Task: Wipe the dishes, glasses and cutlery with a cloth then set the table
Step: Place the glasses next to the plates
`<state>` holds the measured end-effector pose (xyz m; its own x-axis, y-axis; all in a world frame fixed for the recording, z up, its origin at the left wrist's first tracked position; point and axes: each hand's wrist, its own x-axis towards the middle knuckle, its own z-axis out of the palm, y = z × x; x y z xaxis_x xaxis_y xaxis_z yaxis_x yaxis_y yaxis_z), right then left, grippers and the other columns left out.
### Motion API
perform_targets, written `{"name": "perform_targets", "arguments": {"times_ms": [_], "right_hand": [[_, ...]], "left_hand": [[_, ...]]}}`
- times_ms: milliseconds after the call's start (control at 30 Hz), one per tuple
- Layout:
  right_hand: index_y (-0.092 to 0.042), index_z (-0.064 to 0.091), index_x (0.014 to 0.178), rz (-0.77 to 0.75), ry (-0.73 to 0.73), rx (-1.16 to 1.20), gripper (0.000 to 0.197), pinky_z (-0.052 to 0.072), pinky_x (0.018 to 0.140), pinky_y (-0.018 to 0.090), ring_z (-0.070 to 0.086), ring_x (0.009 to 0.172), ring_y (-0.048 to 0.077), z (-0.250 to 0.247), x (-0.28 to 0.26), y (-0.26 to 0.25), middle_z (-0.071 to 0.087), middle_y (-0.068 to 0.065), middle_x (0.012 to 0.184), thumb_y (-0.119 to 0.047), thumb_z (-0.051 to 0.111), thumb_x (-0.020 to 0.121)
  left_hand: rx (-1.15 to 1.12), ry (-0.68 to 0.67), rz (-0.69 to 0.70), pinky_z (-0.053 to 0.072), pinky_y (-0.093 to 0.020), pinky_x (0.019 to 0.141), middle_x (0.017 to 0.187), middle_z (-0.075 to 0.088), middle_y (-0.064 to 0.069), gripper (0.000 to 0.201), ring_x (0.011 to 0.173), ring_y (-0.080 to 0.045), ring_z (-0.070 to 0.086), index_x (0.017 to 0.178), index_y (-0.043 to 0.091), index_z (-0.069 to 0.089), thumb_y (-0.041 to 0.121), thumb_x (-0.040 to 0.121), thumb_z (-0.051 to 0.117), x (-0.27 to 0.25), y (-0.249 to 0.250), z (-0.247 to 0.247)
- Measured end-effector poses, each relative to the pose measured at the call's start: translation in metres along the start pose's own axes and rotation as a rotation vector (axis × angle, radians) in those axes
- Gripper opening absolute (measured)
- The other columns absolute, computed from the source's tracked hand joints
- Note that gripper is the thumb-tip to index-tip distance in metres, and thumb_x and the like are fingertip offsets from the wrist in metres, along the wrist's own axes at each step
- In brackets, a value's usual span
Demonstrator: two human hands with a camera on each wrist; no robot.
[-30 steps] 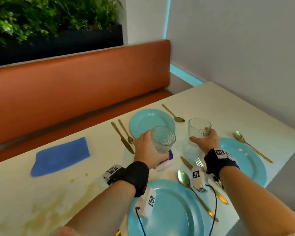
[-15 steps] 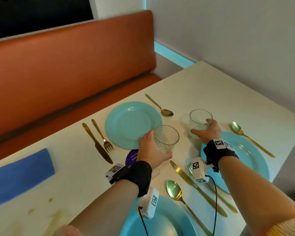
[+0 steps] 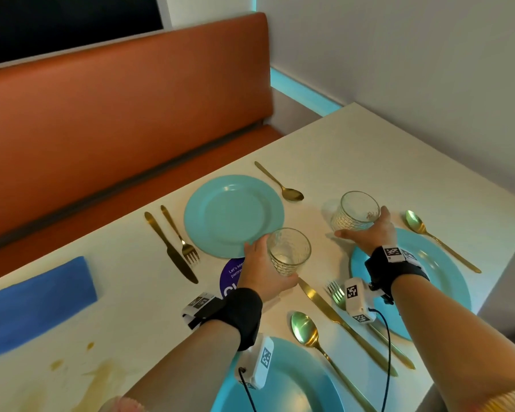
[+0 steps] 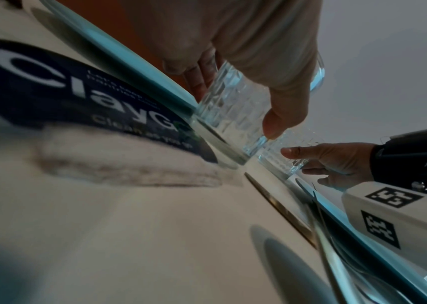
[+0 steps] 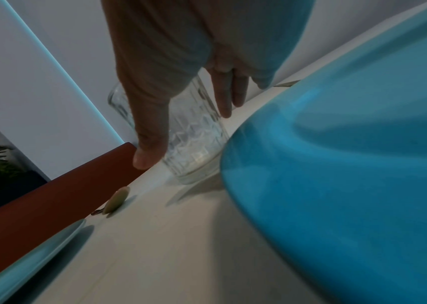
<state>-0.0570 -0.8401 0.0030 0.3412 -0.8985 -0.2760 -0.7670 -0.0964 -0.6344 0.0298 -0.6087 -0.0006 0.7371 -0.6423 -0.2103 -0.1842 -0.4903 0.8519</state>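
Two clear patterned glasses stand mid-table. My left hand (image 3: 265, 266) grips the nearer glass (image 3: 289, 251) just below the far teal plate (image 3: 220, 215); in the left wrist view its base (image 4: 223, 144) is at the tabletop beside a purple sticker (image 4: 77, 88). My right hand (image 3: 369, 236) holds the other glass (image 3: 356, 211) at the top edge of the right blue plate (image 3: 446, 281), thumb and fingers on opposite sides of that glass (image 5: 194, 139). A blue cloth (image 3: 33, 301) lies far left, away from both hands.
Gold cutlery lies around the plates: knife (image 3: 170, 245) and fork (image 3: 180, 236) left of the far plate, a spoon (image 3: 280, 182) beyond it, another spoon (image 3: 437, 239) at right. A near plate (image 3: 295, 391) and yellowish stains (image 3: 95, 373) are at the front. An orange bench (image 3: 116, 114) runs behind.
My left hand has brought its glass down and to the right, off the purple sticker, to the table. The right hand stays on its glass. The view has tilted downward.
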Motion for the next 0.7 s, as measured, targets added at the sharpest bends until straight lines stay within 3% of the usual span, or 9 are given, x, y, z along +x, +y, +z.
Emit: {"name": "perform_targets", "arguments": {"times_ms": [133,233,300,367,433,533,700], "right_hand": [[-0.012,0.009,0.147,-0.013,-0.018,-0.019,0.124,0.03,0.112,0.045,0.03,0.137,0.034,-0.005,-0.007,-0.001,0.032,0.017,0.148,-0.033,0.088,0.054],[-0.012,0.012,0.146,-0.029,-0.019,-0.018,0.121,0.031,0.11,0.046,0.033,0.135,0.034,-0.013,-0.015,-0.004,0.035,0.017,0.146,-0.029,0.089,0.054],[-0.013,0.015,0.145,-0.046,-0.015,-0.015,0.119,0.033,0.109,0.047,0.035,0.133,0.034,-0.02,-0.022,-0.009,0.036,0.017,0.144,-0.027,0.089,0.053],[-0.014,0.015,0.144,-0.063,-0.008,-0.012,0.118,0.034,0.108,0.048,0.035,0.132,0.034,-0.029,-0.034,-0.015,0.036,0.017,0.144,-0.026,0.09,0.052],[-0.014,0.013,0.144,-0.085,0.001,-0.015,0.118,0.035,0.107,0.048,0.035,0.131,0.034,-0.038,-0.048,-0.021,0.036,0.017,0.143,-0.025,0.089,0.054],[-0.013,0.01,0.145,-0.138,0.031,-0.026,0.117,0.035,0.107,0.047,0.035,0.131,0.034,-0.047,-0.079,-0.028,0.038,0.017,0.142,-0.024,0.087,0.057],[-0.011,0.018,0.145,-0.235,0.051,-0.079,0.101,0.03,0.109,0.043,0.031,0.132,0.032,-0.046,-0.158,-0.031,0.044,0.014,0.14,-0.028,0.081,0.068]], "left_hand": [[0.056,-0.031,-0.009,0.038,-0.039,0.11,0.14,0.031,0.0,0.099,0.135,-0.025,0.031,0.142,0.02,0.026,0.023,0.062,0.085,-0.004,-0.002,-0.005],[0.098,-0.077,-0.08,0.031,-0.046,0.114,0.151,0.023,0.001,0.111,0.144,-0.03,0.016,0.149,0.023,0.011,0.028,0.066,0.084,-0.01,0.0,-0.012],[0.159,-0.092,-0.087,0.019,-0.048,0.118,0.154,0.022,-0.002,0.118,0.146,-0.029,0.01,0.15,0.02,0.0,0.029,0.067,0.083,-0.016,0.004,-0.018],[0.251,-0.09,-0.085,0.003,-0.049,0.12,0.155,0.024,-0.005,0.127,0.146,-0.026,0.014,0.15,0.014,-0.01,0.034,0.066,0.083,-0.023,0.008,-0.026],[0.324,-0.065,-0.093,-0.003,-0.051,0.118,0.156,0.021,-0.006,0.137,0.146,-0.024,0.015,0.148,0.012,-0.017,0.041,0.062,0.084,-0.032,0.01,-0.033],[0.348,-0.031,-0.082,-0.001,-0.053,0.118,0.157,0.015,-0.005,0.137,0.146,-0.025,0.011,0.148,0.014,-0.018,0.044,0.061,0.084,-0.054,0.012,-0.047],[0.304,0.096,0.025,0.019,-0.045,0.116,0.146,0.036,-0.006,0.111,0.137,-0.025,0.03,0.15,0.014,0.008,0.039,0.069,0.08,-0.116,0.014,-0.085]]}}
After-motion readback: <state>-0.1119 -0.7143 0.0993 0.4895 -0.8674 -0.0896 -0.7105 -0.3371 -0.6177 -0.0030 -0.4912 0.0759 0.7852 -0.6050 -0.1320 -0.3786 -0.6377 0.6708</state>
